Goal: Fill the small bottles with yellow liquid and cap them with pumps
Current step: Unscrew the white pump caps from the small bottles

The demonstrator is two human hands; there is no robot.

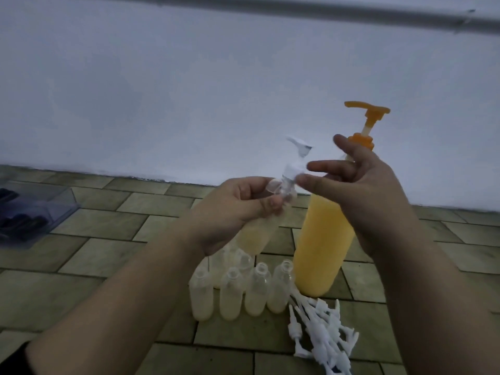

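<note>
Your left hand (238,209) is gripping a small bottle (257,228), fingers and thumb curled round its upper part, and holding it tilted with the neck leaning toward your right hand. The bottle is holding pale yellow liquid in its lower part. A white pump (378,155) is sitting in its neck, nozzle pointing up and away from you. Your right hand (370,190) is hovering just beside that pump with fingers spread and mostly straight; two fingertips (303,181) are touching or nearly touching the pump's collar, and the blur is keeping you from telling which.

Directly behind your right hand a big yellow bottle (322,250) with an orange pump (368,115) is standing upright on the tiled floor (108,239). Below your left hand a cluster of open small bottles (243,290), partly filled, is standing. Beneath your right wrist a heap of loose white pumps (322,336) is lying. Far left of your left hand a clear tray (40,212) is holding dark items.

No labels or writing are showing anywhere.
</note>
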